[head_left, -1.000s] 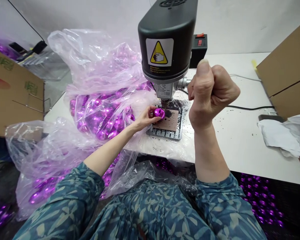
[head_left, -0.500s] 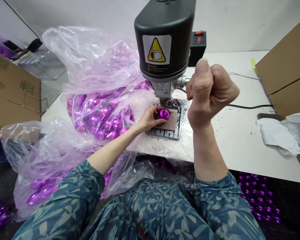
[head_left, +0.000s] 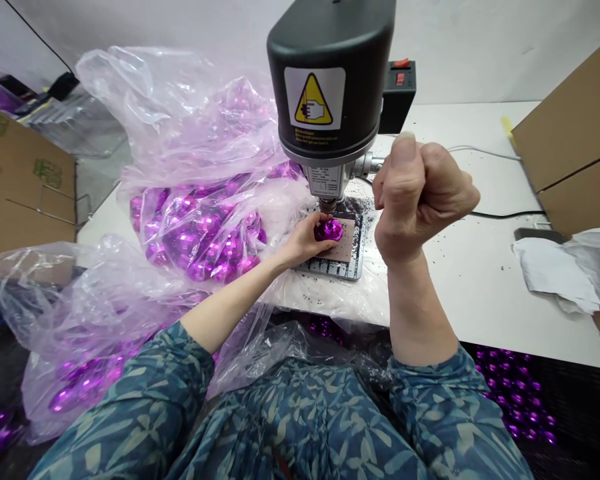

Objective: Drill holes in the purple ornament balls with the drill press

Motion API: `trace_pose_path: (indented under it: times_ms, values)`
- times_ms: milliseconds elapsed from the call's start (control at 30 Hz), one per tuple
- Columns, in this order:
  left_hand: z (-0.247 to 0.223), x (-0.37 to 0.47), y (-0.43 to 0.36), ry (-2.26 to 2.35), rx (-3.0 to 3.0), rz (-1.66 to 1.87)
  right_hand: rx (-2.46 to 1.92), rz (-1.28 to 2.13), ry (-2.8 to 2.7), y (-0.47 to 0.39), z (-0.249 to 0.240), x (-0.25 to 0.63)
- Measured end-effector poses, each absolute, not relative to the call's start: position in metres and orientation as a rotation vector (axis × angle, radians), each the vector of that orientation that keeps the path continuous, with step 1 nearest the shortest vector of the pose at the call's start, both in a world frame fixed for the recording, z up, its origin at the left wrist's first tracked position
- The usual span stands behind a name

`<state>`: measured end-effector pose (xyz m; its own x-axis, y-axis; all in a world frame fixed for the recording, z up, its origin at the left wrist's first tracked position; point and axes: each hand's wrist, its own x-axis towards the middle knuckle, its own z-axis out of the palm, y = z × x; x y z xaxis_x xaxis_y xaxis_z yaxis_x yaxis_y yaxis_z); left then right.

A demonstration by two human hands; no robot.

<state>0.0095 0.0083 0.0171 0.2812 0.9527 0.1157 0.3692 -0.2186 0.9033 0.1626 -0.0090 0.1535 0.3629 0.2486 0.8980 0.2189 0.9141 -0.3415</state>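
Note:
My left hand pinches a shiny purple mirror ball between thumb and fingers. The ball sits on a brown board on the metal base of a small black drill press, right under its chuck. Closed in a fist, my right hand is raised at the machine's right side, where a silver lever runs toward it; the grip inside the fist is hidden. Dark shavings lie around the base.
Left of the press, a clear plastic bag holds many purple mirror balls. Cardboard boxes stand at both sides. White crumpled paper lies on the white table at right. More purple balls are below the table edge.
The mirror ball and my left fingers have shifted slightly to the right. My right fist sits slightly lower at its top. The view has moved a little.

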Motion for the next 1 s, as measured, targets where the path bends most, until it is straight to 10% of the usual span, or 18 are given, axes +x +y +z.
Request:
trace_pose_path:
  times_ms: [1000]
  values:
    - [0.017,0.014,-0.001,1.291,1.634,0.959,-0.560,0.060,-1.179,-0.010,0.175,0.157]
